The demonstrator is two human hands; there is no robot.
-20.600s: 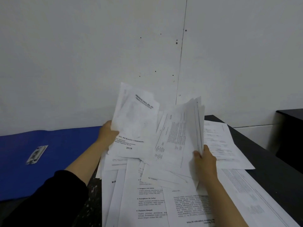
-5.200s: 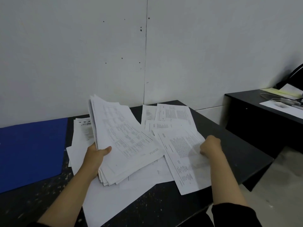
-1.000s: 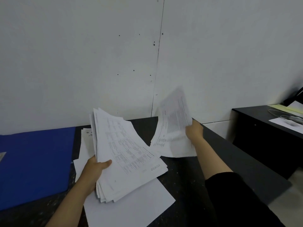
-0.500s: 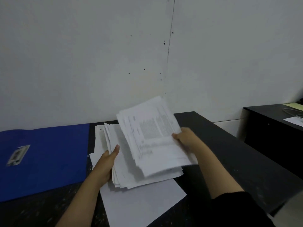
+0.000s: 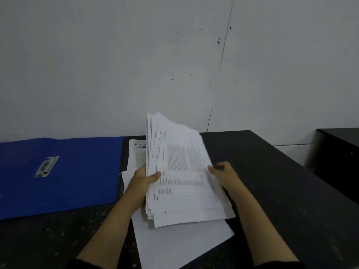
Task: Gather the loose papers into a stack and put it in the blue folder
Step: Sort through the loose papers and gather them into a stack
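A thick stack of printed papers (image 5: 182,179) is tilted up above the black table, its far edge raised. My left hand (image 5: 142,181) grips the stack's left edge, thumb on top. My right hand (image 5: 223,173) is at the stack's right edge with fingers spread, touching the side. A few loose white sheets (image 5: 180,243) still lie flat on the table under the stack, and another printed sheet (image 5: 138,152) shows behind my left hand. The blue folder (image 5: 81,171) lies open and flat at the left, its metal clip (image 5: 46,166) visible.
The black table (image 5: 281,191) runs to a white wall at the back and ends at the right edge. A second black desk (image 5: 338,152) stands further right, across a gap.
My right hand has laid its few sheets onto the stack and slid to the stack's right edge. The stack has been squared up and lifted more upright.
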